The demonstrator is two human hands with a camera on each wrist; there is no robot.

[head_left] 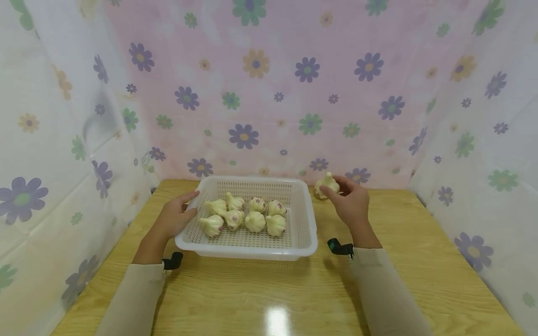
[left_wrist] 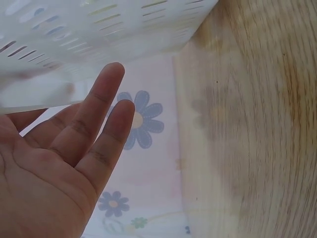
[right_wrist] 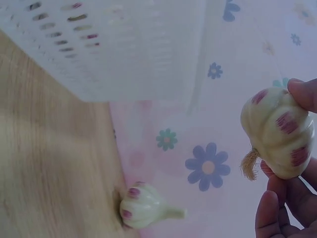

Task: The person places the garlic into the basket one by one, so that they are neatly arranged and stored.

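Observation:
A white plastic basket [head_left: 252, 250] with slotted walls holds several garlic bulbs [head_left: 255, 221], pale with purple patches. My left hand [head_left: 174, 217] holds its left rim, thumb and forefinger over the edge; the other fingers extend below the rim beside the outer wall in the left wrist view. Beyond the basket's right side, my right hand [head_left: 352, 200] pinches a garlic bulb [right_wrist: 280, 134] between thumb and fingers, its root tuft showing in the right wrist view. Another garlic bulb [right_wrist: 143, 206] lies on the table in that view; the head view does not clearly separate the two.
The wooden table [head_left: 235, 294] carries everything. Flowered cloth [head_left: 277, 107] hangs close behind its far edge and along both sides. A small black mount [head_left: 339, 247] sticks out at the right wrist, and another black mount [head_left: 173, 261] at the left.

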